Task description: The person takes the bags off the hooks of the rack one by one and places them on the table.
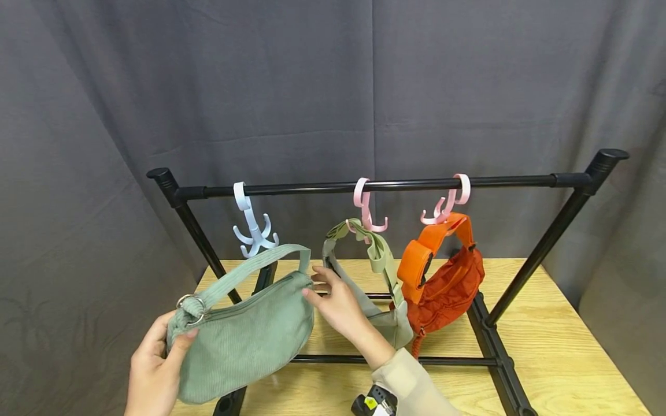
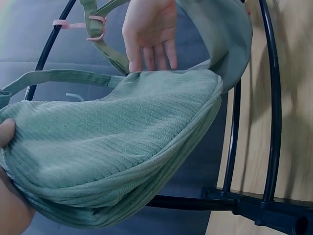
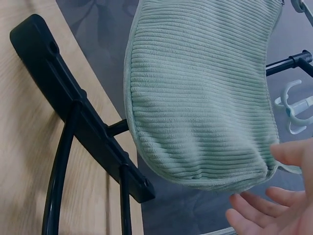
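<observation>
Left hand [image 1: 153,370] clamped around the ring end of the green corduroy bag [image 1: 244,338], thumb over the top by the metal ring [image 1: 192,305], fingers curled underneath, so carrying the bag's weight and keeping it level. Right hand [image 1: 338,306] spread loosely, fingers straight, fingertips [image 2: 149,58] just touching the bag's other end near where the strap [image 1: 260,263] joins; gripping nothing, apparently only steadying that end. Held in the air in front of the black rack [image 1: 374,186], above the wooden surface [image 1: 562,335], just below and in front of the pale blue hook [image 1: 253,231], with the strap arching up close to the hook's prongs; from the head view hard to tell whether touching the hook or merely passing in front, probably kept this high to bring strap and hook together. Left wrist bent upward from the lower left; right forearm in a beige sleeve [image 1: 411,384] angled in from below, palm turned toward the bag. Further right on the same bar, a grey-green bag [image 1: 387,320] on a pink hook [image 1: 366,208] and an orange bag [image 1: 447,289] on another pink hook [image 1: 450,202], well apart from both hands' work.
</observation>
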A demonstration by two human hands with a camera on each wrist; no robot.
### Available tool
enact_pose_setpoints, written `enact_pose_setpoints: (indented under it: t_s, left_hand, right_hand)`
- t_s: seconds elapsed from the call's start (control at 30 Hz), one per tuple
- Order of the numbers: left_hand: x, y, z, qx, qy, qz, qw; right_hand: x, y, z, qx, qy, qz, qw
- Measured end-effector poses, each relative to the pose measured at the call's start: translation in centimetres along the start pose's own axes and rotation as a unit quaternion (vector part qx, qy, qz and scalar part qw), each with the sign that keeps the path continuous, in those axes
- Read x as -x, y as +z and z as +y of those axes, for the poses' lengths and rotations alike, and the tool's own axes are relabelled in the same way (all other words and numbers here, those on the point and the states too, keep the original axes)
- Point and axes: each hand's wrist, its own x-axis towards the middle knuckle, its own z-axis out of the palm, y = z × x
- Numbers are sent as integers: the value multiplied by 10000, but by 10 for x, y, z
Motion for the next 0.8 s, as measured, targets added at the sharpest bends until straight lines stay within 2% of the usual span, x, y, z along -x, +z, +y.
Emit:
enact_pose_setpoints:
  t_s: [0.1,0.2,0.23,0.37,0.53,0.8]
  left_hand:
    - [-2,-2,-2,171,33,-16,9998]
    - [-5,-4,-5,635,84,-78,9979]
    - [-6,-4,-6,888,124,-115,9959]
    - [-8,-7,-10,1402,237,-276,9895]
    - [-8,-10,-14,1581,235,-417,9863]
    - [-9,-13,-21,1883,-38,-409,9813]
  right_hand:
    - [0,0,1,-137,39,-60,9999]
    - [0,0,1,-213,114,-113,9996]
    - [0,0,1,-223,135,-120,9996]
    - [0,0,0,-303,119,-154,9994]
    - [0,0,0,-350,73,-135,9993]
    - [3,-1,0,-380,32,-76,9992]
